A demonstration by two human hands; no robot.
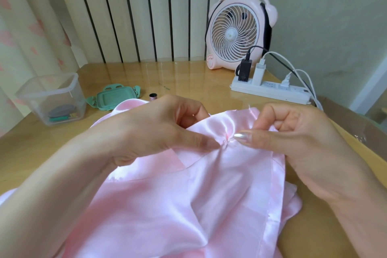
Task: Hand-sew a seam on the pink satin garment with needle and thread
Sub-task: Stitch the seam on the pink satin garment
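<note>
Sewing is under way at mid-frame: the left hand (155, 131) is pinching a gathered fold of the pink satin garment (167, 205), which is lying on the wooden table (188, 77) across the lower centre. The right hand (303, 142) is gripping the needle (229, 139) between thumb and forefinger, with the tip entering the fold. I cannot make out any finished stitches, so most of the seam is likely lying ahead.
</note>
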